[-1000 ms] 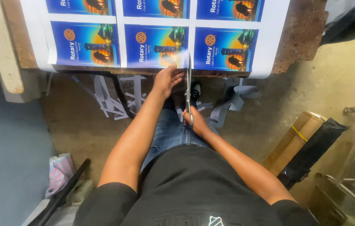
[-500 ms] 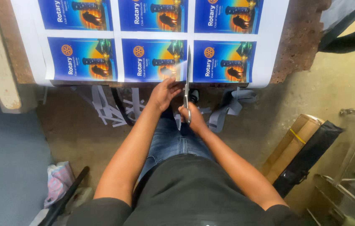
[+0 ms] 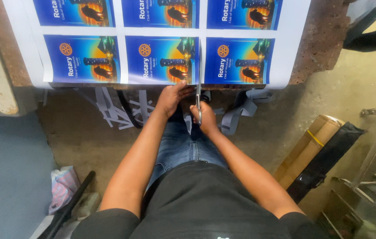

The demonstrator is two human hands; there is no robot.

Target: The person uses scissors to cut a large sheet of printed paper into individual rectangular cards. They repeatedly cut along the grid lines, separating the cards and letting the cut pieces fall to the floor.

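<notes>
Right hand grips scissors, blades pointing away along the sheet.

1. It looked like a small print workshop: a large printed sheet of repeated blue posters lay over a worn, rusty worktable.
2. Trimmed paper strips littered the bare concrete floor.
3. Rolled material leaned nearby.

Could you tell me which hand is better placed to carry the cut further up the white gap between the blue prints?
The right hand: it holds the scissors, blades lined up in that gap of the printed sheet. The left hand only steadies the sheet's near edge.
</notes>
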